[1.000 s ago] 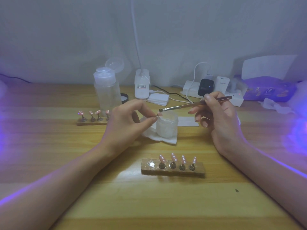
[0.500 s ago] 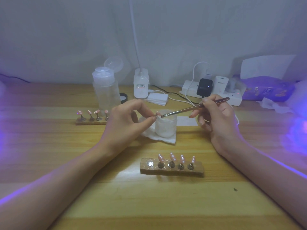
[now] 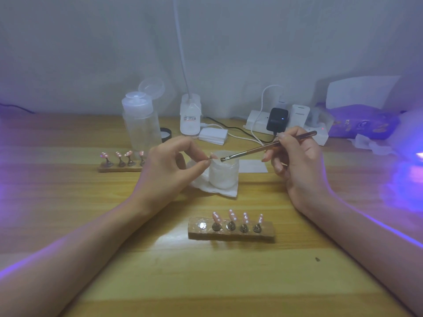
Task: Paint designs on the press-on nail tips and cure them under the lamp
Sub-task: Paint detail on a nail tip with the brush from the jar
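Observation:
My left hand (image 3: 170,167) pinches a small pink nail tip (image 3: 213,156) between thumb and forefinger, just left of a white jar (image 3: 223,173). My right hand (image 3: 297,161) holds a thin metal-handled brush (image 3: 263,149); its bristle end hovers over the jar's mouth, close to the held tip. A wooden holder (image 3: 231,232) near me carries several pink nail tips with white dots on small stands, and its leftmost spot is bare. A second wooden holder (image 3: 120,167) with more dotted tips lies at the left, partly hidden behind my left hand.
The jar stands on a white tissue (image 3: 219,191). At the back stand a clear pump bottle (image 3: 142,124), a white lamp base (image 3: 190,115), a stack of white pads (image 3: 213,136), a power strip with chargers (image 3: 283,121) and a purple packet (image 3: 364,124). Purple light glows at the right edge (image 3: 407,179).
The brush tip has dropped from above the jar to its mouth, close to the pinched nail tip. My left hand has barely moved.

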`<act>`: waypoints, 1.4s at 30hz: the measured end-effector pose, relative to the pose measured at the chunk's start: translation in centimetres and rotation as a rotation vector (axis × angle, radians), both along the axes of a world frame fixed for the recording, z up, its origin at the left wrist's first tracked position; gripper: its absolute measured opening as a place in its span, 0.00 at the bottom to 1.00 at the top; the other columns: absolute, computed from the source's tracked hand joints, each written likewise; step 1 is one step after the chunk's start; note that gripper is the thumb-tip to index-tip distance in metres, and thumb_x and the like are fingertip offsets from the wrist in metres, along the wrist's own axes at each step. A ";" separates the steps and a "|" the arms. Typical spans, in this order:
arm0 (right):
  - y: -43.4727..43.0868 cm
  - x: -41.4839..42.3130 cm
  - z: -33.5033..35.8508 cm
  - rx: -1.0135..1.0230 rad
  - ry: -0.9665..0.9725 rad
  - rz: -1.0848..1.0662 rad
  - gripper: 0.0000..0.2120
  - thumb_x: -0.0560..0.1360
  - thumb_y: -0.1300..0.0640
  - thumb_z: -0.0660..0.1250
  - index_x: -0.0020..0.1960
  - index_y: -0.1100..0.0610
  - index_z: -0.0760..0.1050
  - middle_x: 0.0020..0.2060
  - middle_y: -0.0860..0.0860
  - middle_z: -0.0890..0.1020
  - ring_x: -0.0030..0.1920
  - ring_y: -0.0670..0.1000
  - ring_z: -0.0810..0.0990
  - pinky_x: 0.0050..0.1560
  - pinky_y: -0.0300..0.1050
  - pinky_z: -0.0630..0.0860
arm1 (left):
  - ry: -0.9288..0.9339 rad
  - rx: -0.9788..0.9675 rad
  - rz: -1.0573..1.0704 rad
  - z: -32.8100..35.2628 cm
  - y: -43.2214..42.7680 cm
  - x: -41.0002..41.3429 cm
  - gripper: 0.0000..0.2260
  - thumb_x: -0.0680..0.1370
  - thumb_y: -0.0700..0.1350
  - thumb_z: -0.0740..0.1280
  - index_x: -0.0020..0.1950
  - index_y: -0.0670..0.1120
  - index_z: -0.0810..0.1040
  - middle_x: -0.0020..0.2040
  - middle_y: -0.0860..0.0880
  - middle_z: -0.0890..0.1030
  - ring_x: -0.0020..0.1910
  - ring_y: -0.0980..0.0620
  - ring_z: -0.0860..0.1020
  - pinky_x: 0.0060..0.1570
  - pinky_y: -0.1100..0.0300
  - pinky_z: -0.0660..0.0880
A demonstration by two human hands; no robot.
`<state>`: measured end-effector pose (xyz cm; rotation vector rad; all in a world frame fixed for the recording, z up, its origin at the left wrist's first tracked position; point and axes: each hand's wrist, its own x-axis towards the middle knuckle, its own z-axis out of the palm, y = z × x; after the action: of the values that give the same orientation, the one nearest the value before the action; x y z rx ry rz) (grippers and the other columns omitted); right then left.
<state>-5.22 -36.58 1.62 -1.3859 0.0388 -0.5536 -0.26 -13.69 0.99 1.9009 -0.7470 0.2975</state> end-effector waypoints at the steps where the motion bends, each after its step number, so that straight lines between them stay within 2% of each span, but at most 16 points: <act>1: -0.2 -0.1 0.2 0.013 -0.011 -0.012 0.11 0.81 0.61 0.60 0.41 0.53 0.67 0.27 0.54 0.80 0.22 0.48 0.66 0.24 0.37 0.60 | -0.004 0.001 0.000 0.0 0.0 0.0 0.10 0.74 0.39 0.75 0.38 0.51 0.79 0.43 0.52 0.85 0.27 0.57 0.68 0.30 0.67 0.67; 7: -1.2 -0.2 1.5 -0.002 -0.017 -0.075 0.07 0.73 0.57 0.62 0.37 0.52 0.66 0.23 0.51 0.75 0.23 0.48 0.67 0.22 0.35 0.62 | -0.018 -0.001 -0.006 -0.2 0.1 0.1 0.09 0.74 0.40 0.75 0.38 0.50 0.79 0.43 0.52 0.84 0.26 0.57 0.69 0.30 0.67 0.67; 10: -1.8 -0.3 1.7 0.014 -0.003 -0.129 0.11 0.75 0.59 0.62 0.35 0.50 0.67 0.23 0.50 0.75 0.23 0.48 0.69 0.22 0.35 0.62 | -0.028 0.010 0.002 -0.2 0.1 0.1 0.07 0.74 0.41 0.76 0.39 0.49 0.80 0.43 0.52 0.84 0.27 0.56 0.70 0.31 0.67 0.67; 13: -1.8 -0.4 1.7 0.044 -0.067 -0.032 0.15 0.79 0.61 0.59 0.35 0.48 0.70 0.26 0.48 0.77 0.27 0.48 0.73 0.24 0.35 0.66 | -0.025 0.012 -0.003 -0.2 0.1 0.2 0.06 0.74 0.42 0.76 0.40 0.49 0.80 0.44 0.52 0.84 0.28 0.56 0.70 0.31 0.67 0.67; 16: -1.5 -0.6 1.8 -0.098 -0.195 0.125 0.14 0.75 0.63 0.57 0.38 0.47 0.74 0.30 0.52 0.80 0.29 0.52 0.76 0.27 0.38 0.71 | -0.038 0.011 -0.001 -0.2 0.2 0.2 0.07 0.74 0.41 0.76 0.39 0.50 0.80 0.43 0.53 0.83 0.28 0.56 0.70 0.32 0.69 0.66; 19: -1.4 -1.0 1.5 -0.256 -0.254 0.153 0.09 0.71 0.61 0.58 0.40 0.50 0.73 0.33 0.53 0.80 0.30 0.57 0.75 0.28 0.40 0.72 | -0.047 0.016 0.001 -0.2 0.1 0.2 0.07 0.74 0.41 0.76 0.39 0.49 0.80 0.42 0.53 0.83 0.28 0.56 0.71 0.32 0.69 0.66; 22: -1.9 -1.1 1.4 -0.268 -0.277 0.105 0.06 0.70 0.60 0.58 0.38 0.51 0.72 0.31 0.53 0.79 0.29 0.58 0.73 0.26 0.39 0.69 | -0.054 0.020 -0.005 -0.3 0.1 0.3 0.07 0.74 0.40 0.76 0.40 0.49 0.80 0.42 0.53 0.83 0.28 0.55 0.70 0.32 0.67 0.66; 25: -2.3 -1.0 1.6 -0.255 -0.276 0.068 0.08 0.69 0.61 0.58 0.36 0.50 0.72 0.29 0.52 0.79 0.26 0.54 0.73 0.24 0.37 0.67 | -0.061 0.015 -0.013 -0.4 0.2 0.3 0.07 0.74 0.40 0.76 0.40 0.48 0.80 0.43 0.53 0.82 0.28 0.55 0.70 0.32 0.67 0.66; 28: -2.2 -0.9 1.6 -0.140 -0.232 0.051 0.14 0.72 0.64 0.56 0.34 0.49 0.73 0.28 0.51 0.78 0.26 0.52 0.74 0.24 0.36 0.66 | -0.073 0.013 -0.017 -0.4 0.1 0.4 0.07 0.74 0.42 0.76 0.40 0.49 0.80 0.43 0.54 0.82 0.28 0.55 0.70 0.32 0.68 0.66; 34: 0.1 -0.5 0.6 0.175 -0.046 0.093 0.12 0.83 0.58 0.58 0.40 0.52 0.69 0.27 0.51 0.79 0.24 0.45 0.72 0.24 0.34 0.67 | -0.080 -0.002 -0.008 -0.5 -0.1 0.6 0.08 0.73 0.42 0.77 0.39 0.50 0.80 0.41 0.52 0.80 0.29 0.53 0.67 0.32 0.65 0.65; 37: 0.8 -0.3 0.3 0.221 0.035 0.093 0.13 0.83 0.56 0.60 0.39 0.52 0.70 0.27 0.50 0.78 0.24 0.44 0.71 0.24 0.33 0.67 | -0.075 -0.017 -0.021 -0.5 -0.1 0.6 0.07 0.73 0.44 0.77 0.39 0.49 0.80 0.41 0.50 0.80 0.28 0.52 0.66 0.32 0.64 0.66; 42: 0.9 -0.2 0.3 0.215 0.044 0.108 0.12 0.82 0.55 0.61 0.40 0.52 0.69 0.28 0.50 0.80 0.24 0.44 0.73 0.25 0.33 0.69 | -0.094 -0.001 -0.021 -0.5 -0.1 0.7 0.07 0.73 0.45 0.77 0.39 0.49 0.80 0.41 0.49 0.80 0.29 0.54 0.67 0.33 0.64 0.66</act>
<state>-5.46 -35.71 1.92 -1.1835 0.0570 -0.4160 0.39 -13.77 0.49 1.8872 -0.8290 0.3764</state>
